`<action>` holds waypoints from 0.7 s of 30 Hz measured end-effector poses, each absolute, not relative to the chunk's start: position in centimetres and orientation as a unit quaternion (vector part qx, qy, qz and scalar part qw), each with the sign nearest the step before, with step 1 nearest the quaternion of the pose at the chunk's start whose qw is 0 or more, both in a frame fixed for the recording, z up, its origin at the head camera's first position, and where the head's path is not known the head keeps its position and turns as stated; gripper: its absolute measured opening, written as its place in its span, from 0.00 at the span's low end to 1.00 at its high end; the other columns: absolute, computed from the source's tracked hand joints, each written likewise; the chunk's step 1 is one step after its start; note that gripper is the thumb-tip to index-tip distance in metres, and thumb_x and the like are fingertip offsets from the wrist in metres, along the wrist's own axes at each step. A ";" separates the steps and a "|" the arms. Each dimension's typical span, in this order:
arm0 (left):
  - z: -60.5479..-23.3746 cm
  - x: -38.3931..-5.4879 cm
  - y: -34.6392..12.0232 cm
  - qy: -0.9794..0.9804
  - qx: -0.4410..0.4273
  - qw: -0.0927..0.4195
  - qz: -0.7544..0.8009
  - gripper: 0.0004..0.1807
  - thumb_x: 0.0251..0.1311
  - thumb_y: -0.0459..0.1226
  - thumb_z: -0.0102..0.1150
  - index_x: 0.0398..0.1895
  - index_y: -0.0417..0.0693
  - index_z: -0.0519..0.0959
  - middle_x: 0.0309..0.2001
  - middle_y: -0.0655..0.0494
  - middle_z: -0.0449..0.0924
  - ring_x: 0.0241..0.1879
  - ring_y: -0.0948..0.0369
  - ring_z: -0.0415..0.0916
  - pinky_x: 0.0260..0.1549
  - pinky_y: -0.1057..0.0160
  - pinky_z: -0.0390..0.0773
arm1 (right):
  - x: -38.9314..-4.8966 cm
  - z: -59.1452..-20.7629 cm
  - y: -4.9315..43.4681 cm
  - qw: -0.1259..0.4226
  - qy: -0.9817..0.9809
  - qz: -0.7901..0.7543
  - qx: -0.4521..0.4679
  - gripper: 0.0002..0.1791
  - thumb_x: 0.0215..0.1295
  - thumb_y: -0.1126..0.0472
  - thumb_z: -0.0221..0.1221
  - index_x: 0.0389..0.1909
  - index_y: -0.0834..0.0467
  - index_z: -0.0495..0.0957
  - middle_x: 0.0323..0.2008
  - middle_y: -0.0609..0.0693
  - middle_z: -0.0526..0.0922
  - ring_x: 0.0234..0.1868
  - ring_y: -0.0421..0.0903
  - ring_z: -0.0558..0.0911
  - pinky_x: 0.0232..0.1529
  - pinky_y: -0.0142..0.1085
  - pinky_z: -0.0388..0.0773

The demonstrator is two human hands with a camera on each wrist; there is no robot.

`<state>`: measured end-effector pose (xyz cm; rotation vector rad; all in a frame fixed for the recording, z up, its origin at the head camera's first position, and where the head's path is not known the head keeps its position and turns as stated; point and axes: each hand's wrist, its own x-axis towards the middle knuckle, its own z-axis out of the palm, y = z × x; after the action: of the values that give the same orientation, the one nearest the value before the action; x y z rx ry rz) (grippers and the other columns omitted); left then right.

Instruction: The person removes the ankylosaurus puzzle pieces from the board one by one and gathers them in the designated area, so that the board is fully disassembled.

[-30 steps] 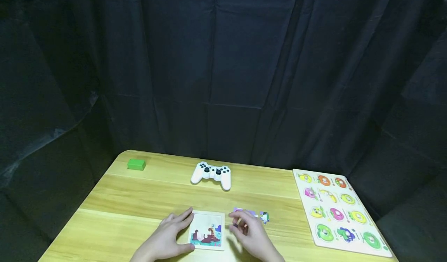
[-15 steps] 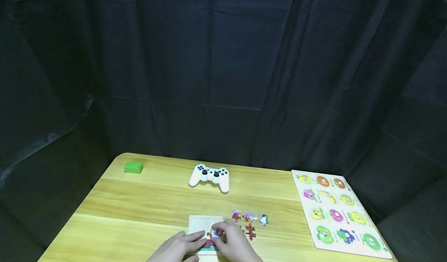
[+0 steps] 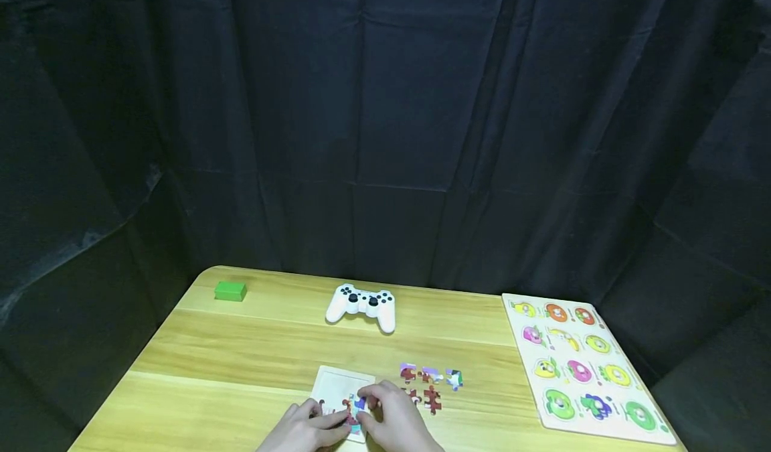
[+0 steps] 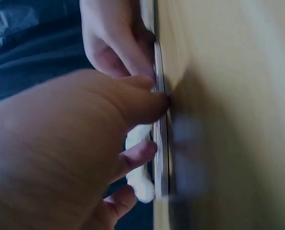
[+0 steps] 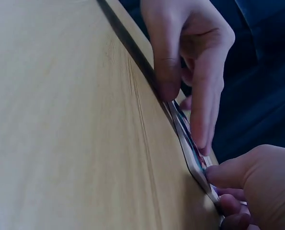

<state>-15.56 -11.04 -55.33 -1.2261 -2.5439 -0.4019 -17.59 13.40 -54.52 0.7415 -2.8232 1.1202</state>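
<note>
Low in the head view, palm down and close beside its partner, your left hand [image 3: 295, 430] leans in bare from the bottom edge, its fingers [image 3: 330, 420] extended toward the right, while the right wrist view shows its thumb [image 5: 167, 67] pointing down, apart from the index finger [image 5: 203, 105]. Opposite it, your right hand [image 3: 394, 417], also bare, angles inward with its back uppermost, the bent forefinger [image 3: 375, 392] and the thumb arching toward each other and the other fingers curled in below the thumb.

The tabletop [image 3: 271, 345] is bright, the curtain [image 3: 397, 104] dim, both wrist views soft.
</note>
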 end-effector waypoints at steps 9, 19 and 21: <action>-56.4 -16.8 -10.8 -0.824 -0.470 0.102 -0.300 0.17 0.64 0.32 0.69 0.56 0.46 0.89 0.59 0.48 0.87 0.34 0.77 0.56 0.31 0.80 0.62 | -18.1 -54.5 13.1 -0.004 -0.900 0.368 0.233 0.14 0.64 0.55 0.74 0.49 0.52 0.87 0.36 0.37 0.76 0.36 0.32 0.70 0.37 0.30 0.70; -56.5 -17.1 -11.0 -0.812 -0.480 0.079 -0.321 0.24 0.55 0.22 0.66 0.57 0.44 0.88 0.61 0.48 0.85 0.31 0.79 0.49 0.25 0.79 0.59 | -18.4 -54.0 13.0 -0.028 -0.898 0.372 0.233 0.14 0.63 0.57 0.74 0.48 0.51 0.87 0.35 0.38 0.74 0.35 0.32 0.70 0.35 0.29 0.69; -56.5 -17.1 -11.0 -0.813 -0.480 0.080 -0.318 0.24 0.55 0.22 0.66 0.57 0.43 0.88 0.60 0.48 0.85 0.32 0.79 0.49 0.26 0.79 0.59 | -18.4 -54.0 13.0 -0.032 -0.898 0.369 0.237 0.14 0.62 0.58 0.74 0.48 0.51 0.87 0.34 0.38 0.73 0.35 0.32 0.70 0.35 0.29 0.69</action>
<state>-17.08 -11.03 -56.51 -1.4366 -2.4324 -0.9521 -18.38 12.97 -53.96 0.7584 -2.8806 1.1820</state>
